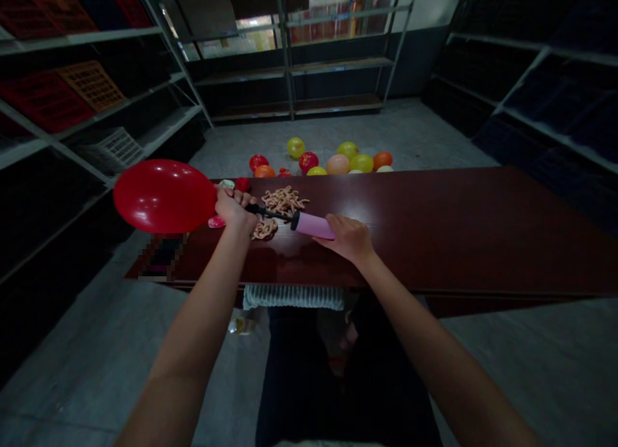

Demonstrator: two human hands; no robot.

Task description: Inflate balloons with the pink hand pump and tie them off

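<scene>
Noted pale labels (339, 69) on rear rack (288, 80), too small to read. Located lilac pump (313, 225) above dark red table (458, 228), long axis running left to right, black rod (276, 214) pointing left toward red balloon (161, 196). Recorded balloon's long axis likewise sideways, neck end rightward, at table's left end. Observed left hand (235, 210) clenched at balloon's neck end and rod's black end; right hand (350, 237) wrapped around pump barrel. Saw curled beige pieces (284, 199) near rod.

No text, number or sign can be read; the marks on the patterned red balloon (308, 162) beyond the right fingers (346, 224) are too small to make out.
</scene>
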